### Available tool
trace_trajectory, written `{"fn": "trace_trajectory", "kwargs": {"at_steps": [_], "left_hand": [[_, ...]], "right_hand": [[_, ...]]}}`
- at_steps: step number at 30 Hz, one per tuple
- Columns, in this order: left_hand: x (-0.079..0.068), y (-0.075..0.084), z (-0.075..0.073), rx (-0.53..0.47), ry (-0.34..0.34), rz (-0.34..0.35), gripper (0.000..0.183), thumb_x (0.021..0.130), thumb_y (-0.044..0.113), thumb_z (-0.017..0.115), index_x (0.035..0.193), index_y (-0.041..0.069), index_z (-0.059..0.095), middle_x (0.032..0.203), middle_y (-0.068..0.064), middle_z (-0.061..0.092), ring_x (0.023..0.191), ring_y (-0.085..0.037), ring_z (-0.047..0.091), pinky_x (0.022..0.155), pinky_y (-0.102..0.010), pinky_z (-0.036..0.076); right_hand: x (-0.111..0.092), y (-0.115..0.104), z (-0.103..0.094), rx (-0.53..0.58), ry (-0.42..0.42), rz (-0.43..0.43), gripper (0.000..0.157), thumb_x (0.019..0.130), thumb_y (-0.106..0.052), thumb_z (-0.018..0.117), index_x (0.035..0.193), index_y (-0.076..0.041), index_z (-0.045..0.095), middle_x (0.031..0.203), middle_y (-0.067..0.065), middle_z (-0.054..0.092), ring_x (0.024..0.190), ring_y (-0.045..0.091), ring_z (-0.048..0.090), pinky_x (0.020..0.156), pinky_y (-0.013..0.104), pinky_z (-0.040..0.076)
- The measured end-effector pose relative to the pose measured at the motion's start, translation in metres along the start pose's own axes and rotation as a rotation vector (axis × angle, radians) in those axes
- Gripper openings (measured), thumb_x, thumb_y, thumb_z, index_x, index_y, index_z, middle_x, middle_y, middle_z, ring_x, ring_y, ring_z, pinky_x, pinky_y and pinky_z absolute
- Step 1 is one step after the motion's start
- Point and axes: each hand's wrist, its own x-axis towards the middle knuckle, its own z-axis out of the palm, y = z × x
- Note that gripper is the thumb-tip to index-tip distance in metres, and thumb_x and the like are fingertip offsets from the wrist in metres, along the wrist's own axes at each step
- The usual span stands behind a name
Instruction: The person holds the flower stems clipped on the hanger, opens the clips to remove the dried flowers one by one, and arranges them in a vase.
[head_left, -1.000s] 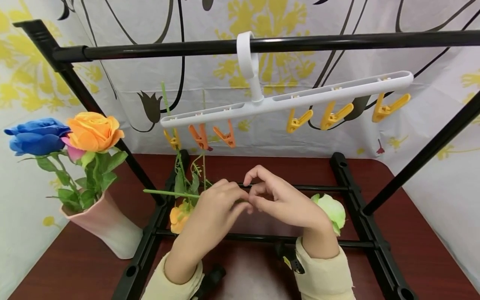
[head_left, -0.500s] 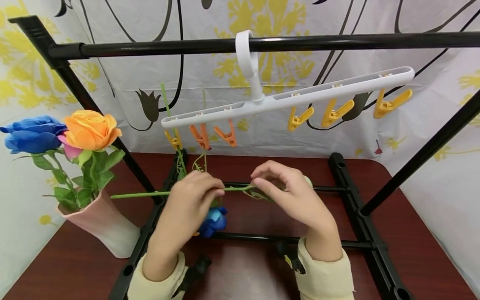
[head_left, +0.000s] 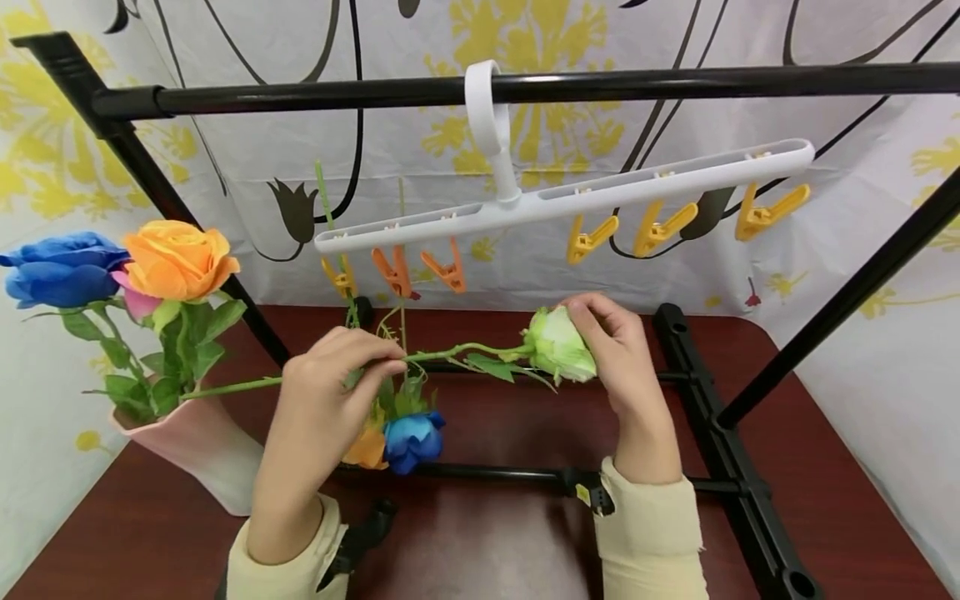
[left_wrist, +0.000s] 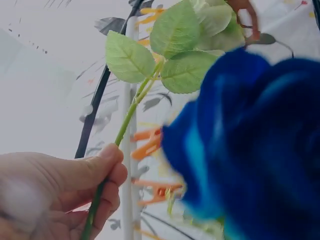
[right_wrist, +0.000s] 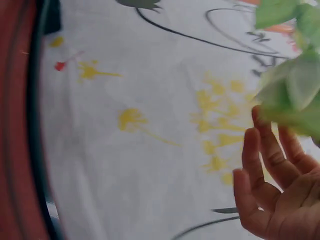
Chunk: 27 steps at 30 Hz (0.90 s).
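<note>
My left hand (head_left: 330, 392) pinches the green stem (head_left: 435, 355) of a pale white-green rose (head_left: 561, 343) between thumb and fingers. The stem lies nearly level, its cut end by the vase. At the bloom, my right hand (head_left: 618, 350) holds the edge of the petals with thumb and forefinger; its other fingers stand loosely spread in the right wrist view. A blue rose (head_left: 414, 440) and an orange rose (head_left: 366, 447) hang head down behind the left hand, stems running up to the hanger clips. The blue bloom looms large and blurred in the left wrist view.
A white hanger (head_left: 517, 204) tilts on the black rack bar (head_left: 300, 96), with orange clips (head_left: 446, 268) and yellow clips (head_left: 591, 240) below it. At left stands a pink-white vase (head_left: 217, 458) with blue and orange roses. The rack's base (head_left: 705, 408) lies on the dark red table (head_left: 810, 467).
The pale rose has come into full view as the hands moved apart. My left hand has shifted left along with the stem, and my right hand has moved right to the bloom's edge.
</note>
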Motion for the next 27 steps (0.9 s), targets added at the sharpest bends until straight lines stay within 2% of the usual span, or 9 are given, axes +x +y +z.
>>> {"fn": "trace_trajectory", "kwargs": {"at_steps": [3,7,10,12,13,15,17,23,27], "left_hand": [[0.0,-0.004,-0.007,-0.012,0.04,-0.001,0.011,0.08,0.001,0.078,0.088,0.008,0.077,0.083,0.001,0.074,0.075,-0.008,0.061,0.064,-0.013,0.044],[-0.001,-0.005,-0.016,-0.02,0.082,0.0,0.015,0.079,-0.001,0.079,0.088,0.01,0.078,0.081,0.002,0.073,0.071,-0.006,0.057,0.061,-0.014,0.041],[-0.001,-0.006,-0.022,-0.035,0.12,-0.006,0.017,0.078,-0.003,0.079,0.088,0.01,0.078,0.082,0.001,0.074,0.072,-0.004,0.054,0.06,-0.014,0.038],[-0.001,-0.007,-0.027,-0.047,0.157,-0.012,0.017,0.077,-0.004,0.079,0.088,0.009,0.078,0.082,-0.001,0.074,0.072,-0.002,0.052,0.06,-0.015,0.035],[-0.001,-0.008,-0.029,-0.058,0.181,-0.02,0.018,0.077,-0.005,0.079,0.088,0.009,0.078,0.082,-0.003,0.074,0.073,-0.001,0.051,0.06,-0.014,0.035],[-0.001,-0.009,-0.033,-0.086,0.24,-0.033,0.019,0.076,-0.009,0.079,0.087,0.006,0.078,0.081,-0.007,0.073,0.074,0.001,0.053,0.062,-0.013,0.037],[-0.001,-0.011,-0.035,-0.114,0.305,-0.052,0.017,0.075,-0.011,0.079,0.086,0.002,0.078,0.081,-0.009,0.073,0.075,0.002,0.056,0.063,-0.012,0.039],[0.005,-0.01,-0.039,-0.251,0.515,-0.099,0.009,0.076,-0.009,0.079,0.084,-0.01,0.075,0.081,-0.001,0.072,0.071,-0.004,0.059,0.064,-0.013,0.046],[0.01,-0.006,-0.038,-0.3,0.556,-0.114,0.011,0.077,-0.007,0.079,0.086,-0.011,0.075,0.082,-0.002,0.073,0.07,-0.007,0.059,0.066,-0.014,0.048]], "right_hand": [[0.007,0.015,0.007,0.103,0.027,0.091,0.021,0.101,-0.014,0.057,0.089,-0.024,0.07,0.074,-0.009,0.063,0.061,0.004,0.056,0.057,0.022,0.049],[0.012,0.028,0.021,0.164,0.039,0.166,0.03,0.096,0.002,0.057,0.085,-0.026,0.065,0.074,-0.012,0.059,0.068,0.002,0.053,0.063,0.02,0.047],[0.014,0.03,0.036,0.114,-0.05,0.22,0.02,0.1,-0.004,0.052,0.097,-0.019,0.065,0.086,-0.012,0.064,0.08,0.003,0.059,0.075,0.022,0.049],[0.015,0.029,0.048,0.074,-0.128,0.244,0.015,0.104,-0.014,0.051,0.108,-0.013,0.066,0.095,-0.005,0.069,0.087,0.007,0.063,0.084,0.029,0.052],[0.015,0.028,0.053,0.053,-0.166,0.256,0.019,0.104,-0.019,0.051,0.112,-0.01,0.066,0.097,-0.001,0.07,0.088,0.01,0.065,0.087,0.033,0.053],[0.016,0.028,0.063,0.026,-0.23,0.261,0.029,0.105,-0.027,0.051,0.119,-0.006,0.065,0.103,0.008,0.072,0.091,0.015,0.066,0.092,0.04,0.053],[0.016,0.029,0.071,0.029,-0.26,0.252,0.031,0.104,-0.029,0.053,0.122,-0.006,0.064,0.107,0.014,0.071,0.093,0.023,0.067,0.095,0.046,0.052],[0.022,0.029,0.089,0.027,-0.313,0.228,0.036,0.103,-0.039,0.053,0.129,-0.018,0.064,0.115,0.009,0.071,0.107,0.035,0.063,0.099,0.043,0.051],[0.028,0.025,0.097,0.043,-0.357,0.229,0.036,0.103,-0.041,0.053,0.132,-0.021,0.063,0.117,0.009,0.071,0.108,0.032,0.064,0.099,0.04,0.052]]}}
